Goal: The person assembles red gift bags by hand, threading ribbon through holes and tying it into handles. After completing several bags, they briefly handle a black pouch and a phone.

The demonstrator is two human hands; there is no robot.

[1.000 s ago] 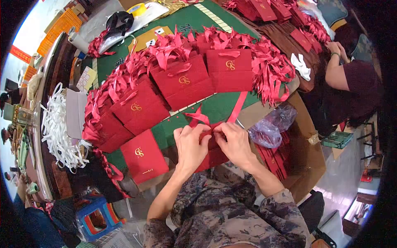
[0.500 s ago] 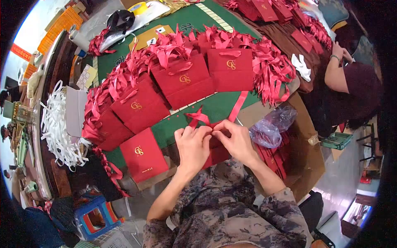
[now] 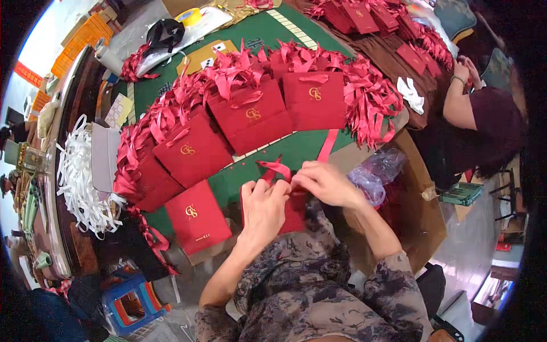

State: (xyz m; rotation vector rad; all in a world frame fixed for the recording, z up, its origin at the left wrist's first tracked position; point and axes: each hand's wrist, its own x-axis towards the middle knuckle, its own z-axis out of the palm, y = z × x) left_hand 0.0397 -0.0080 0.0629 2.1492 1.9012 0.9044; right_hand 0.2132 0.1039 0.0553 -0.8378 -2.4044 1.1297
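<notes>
Since the earlier frame, the right hand [image 3: 326,182] is shifting slightly upward and its wrist is swinging outward, while the left hand [image 3: 264,211] is staying nearly in place. The right thumb and fingertips are closing together on the red satin ribbon [image 3: 277,167]. The left fingers are curling close together, gripping the red gift bag [image 3: 292,215] by its top edge; the left thumb's contact is hiding from view. This bag is hanging directly below both sets of fingertips, its front partly hiding behind the left hand. The ribbon is looping loosely just above the fingers, and one flat strip [image 3: 327,145] is stretching farther up, to their right.

Beyond the fingers, three upright logo bags [image 3: 252,114] are fully showing gold monograms, and a fourth upright bag [image 3: 155,183] is partly showing at their left; overlap is preventing a full count. One flat bag [image 3: 198,219] is lying left of the fingers. One clear plastic bag [image 3: 376,174] is resting right of them, inside one cardboard box [image 3: 427,211].
</notes>
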